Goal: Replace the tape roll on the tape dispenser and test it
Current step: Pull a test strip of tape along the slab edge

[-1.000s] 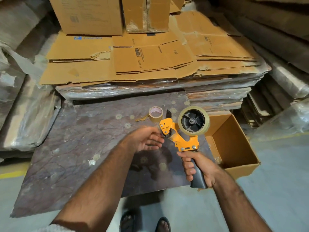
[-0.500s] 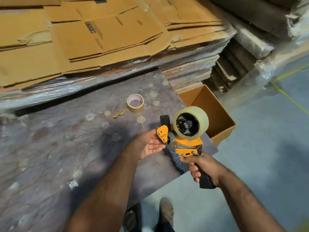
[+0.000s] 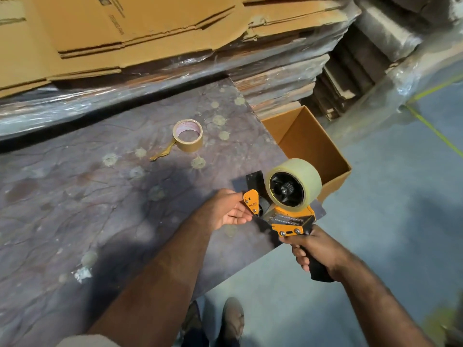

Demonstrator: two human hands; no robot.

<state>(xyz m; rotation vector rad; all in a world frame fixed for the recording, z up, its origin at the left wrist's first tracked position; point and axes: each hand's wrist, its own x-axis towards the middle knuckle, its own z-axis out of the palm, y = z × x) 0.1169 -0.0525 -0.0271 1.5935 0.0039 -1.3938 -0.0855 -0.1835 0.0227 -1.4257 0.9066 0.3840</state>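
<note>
An orange tape dispenser (image 3: 292, 220) with a black handle is held upright over the slab's right corner. A full roll of clear tape (image 3: 304, 175) sits on its black hub. My right hand (image 3: 318, 249) grips the handle from below. My left hand (image 3: 225, 209) is at the dispenser's front, fingers curled and touching the orange guard flap by the roller. A thin brown tape roll (image 3: 188, 135), nearly used up, lies flat on the slab farther back with a loose tail trailing to its left.
The dark marbled slab (image 3: 100, 196) serves as work surface. An open cardboard box (image 3: 308, 144) stands on the floor by its right edge. Stacks of flattened cartons (image 3: 150, 33), partly plastic-wrapped, rise behind. My feet show on the grey floor (image 3: 388, 209).
My view has swung right and down. The dispenser has turned so its flap faces left, and my left hand has closed in from open beside it to touching the flap.
</note>
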